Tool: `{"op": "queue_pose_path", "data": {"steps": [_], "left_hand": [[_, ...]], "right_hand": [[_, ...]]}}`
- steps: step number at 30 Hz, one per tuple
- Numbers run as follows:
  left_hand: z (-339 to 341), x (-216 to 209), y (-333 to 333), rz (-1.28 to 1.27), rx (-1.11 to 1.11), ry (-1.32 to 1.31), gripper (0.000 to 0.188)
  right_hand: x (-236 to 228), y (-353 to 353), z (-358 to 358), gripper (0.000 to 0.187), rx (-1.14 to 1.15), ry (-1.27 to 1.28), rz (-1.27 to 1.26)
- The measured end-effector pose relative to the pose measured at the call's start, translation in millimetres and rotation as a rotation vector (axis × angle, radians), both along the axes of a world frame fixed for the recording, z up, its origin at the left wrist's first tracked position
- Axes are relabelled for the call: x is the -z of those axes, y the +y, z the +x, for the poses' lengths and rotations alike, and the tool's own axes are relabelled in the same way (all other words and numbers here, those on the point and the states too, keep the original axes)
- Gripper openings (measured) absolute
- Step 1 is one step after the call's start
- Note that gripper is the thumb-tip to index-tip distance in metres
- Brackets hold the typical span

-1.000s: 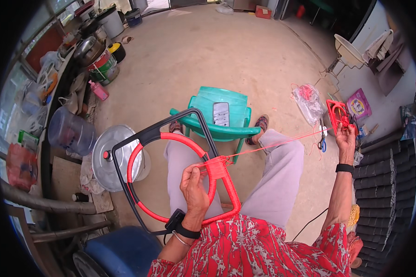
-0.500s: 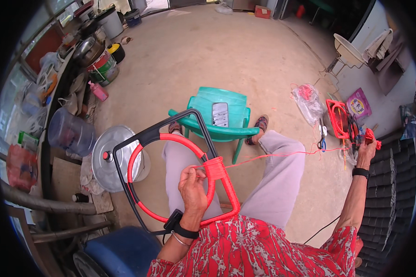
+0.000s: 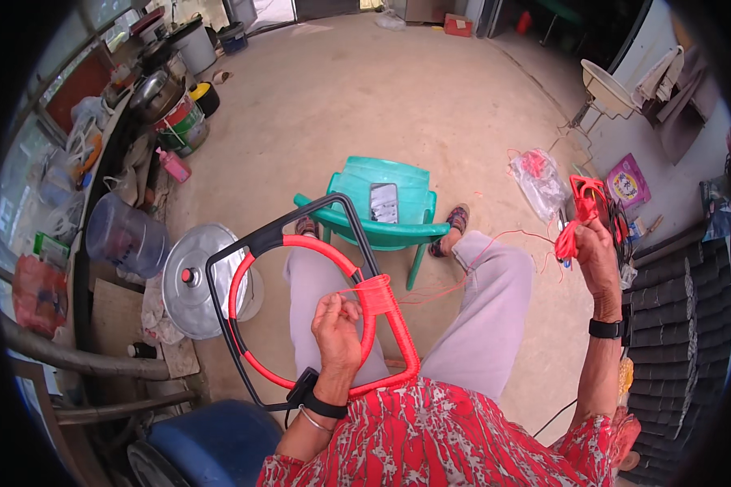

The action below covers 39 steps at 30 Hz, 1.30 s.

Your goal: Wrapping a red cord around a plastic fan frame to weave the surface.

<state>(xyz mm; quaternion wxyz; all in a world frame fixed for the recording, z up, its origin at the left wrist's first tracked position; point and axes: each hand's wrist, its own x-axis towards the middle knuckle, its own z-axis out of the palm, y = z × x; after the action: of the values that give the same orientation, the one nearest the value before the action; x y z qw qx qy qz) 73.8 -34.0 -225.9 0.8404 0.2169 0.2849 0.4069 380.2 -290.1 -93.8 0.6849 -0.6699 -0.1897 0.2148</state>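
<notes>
A black frame (image 3: 269, 235) with a ring inside leans across my lap; red cord wraps much of the ring and the frame's near side. By the thick wound patch (image 3: 374, 295), my left hand (image 3: 337, 334) is closed in a pinch on a loop of red cord. Out to the right, my right hand (image 3: 599, 260) grips a bundle of red cord (image 3: 568, 241). From there a slack strand runs back over my knee to the wound patch.
Ahead of my knees stands a small green plastic chair (image 3: 388, 178) with a phone (image 3: 383, 203) on it. A lidded metal pot (image 3: 203, 304) is at my left. At right lie a plastic bag (image 3: 538, 183) and a purple packet (image 3: 630, 180). A blue barrel (image 3: 215, 442) stands lower left.
My right hand has come inward and a little up with the cord bundle. The strand between my hands has gone from taut to slack. My left hand has barely moved.
</notes>
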Motion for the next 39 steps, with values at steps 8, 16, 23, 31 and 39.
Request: {"op": "queue_pose_path", "data": {"steps": [8,16,23,31,39], "left_hand": [[-2.4,2.7,-9.9,0.160,0.041,0.174,0.015],[-8.1,-14.1,-14.0,-0.040,-0.010,0.017,0.038],[-3.0,-0.2,-8.7,-0.006,0.195,0.226,0.026],[4.9,-18.5,-23.3,0.229,-0.090,0.309,0.020],[-0.3,-5.1,-31.7,0.714,-0.075,0.563,0.034]], "right_hand": [[126.2,133.4,-124.1,0.011,-0.698,0.121,-0.274],[144.5,180.5,-170.8,0.019,-0.670,0.389,0.026],[157.1,178.0,-160.1,0.018,-0.752,0.146,-0.093],[111.8,164.8,-147.5,0.022,-0.172,-0.069,-0.140],[60.9,173.7,-185.0,0.028,-0.493,-0.736,-0.188]]}}
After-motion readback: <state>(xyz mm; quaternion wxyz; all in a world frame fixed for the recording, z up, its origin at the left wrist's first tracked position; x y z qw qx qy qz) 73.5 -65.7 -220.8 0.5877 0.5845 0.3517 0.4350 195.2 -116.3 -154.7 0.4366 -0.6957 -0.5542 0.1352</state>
